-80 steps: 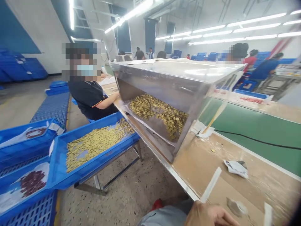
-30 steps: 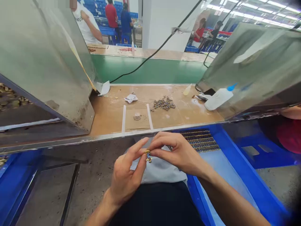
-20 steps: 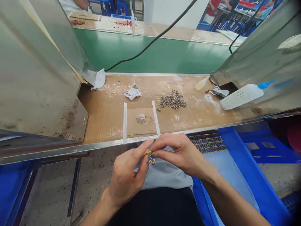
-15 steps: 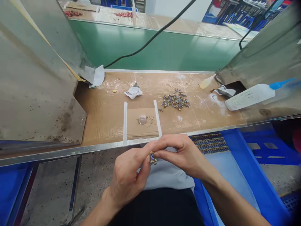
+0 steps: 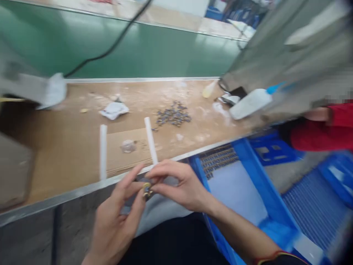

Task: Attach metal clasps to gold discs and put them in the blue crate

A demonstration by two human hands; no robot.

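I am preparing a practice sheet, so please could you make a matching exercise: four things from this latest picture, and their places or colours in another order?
Things
1. bottle
2. held piece
3. small clear container
4. small parts

Places or colours
A. between the two white strips
B. piled on the brown bench
C. whitish, with a blue tip
D. between the left hand and the right hand

Pairs: 1-C, 2-D, 3-A, 4-B

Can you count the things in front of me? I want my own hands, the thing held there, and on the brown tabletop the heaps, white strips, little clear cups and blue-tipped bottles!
Hands: 2 (left hand, right hand)
Held piece: 1 (blurry, counted as one)
Heap: 1
White strips: 2
Clear cup: 1
Blue-tipped bottle: 1
Total: 8
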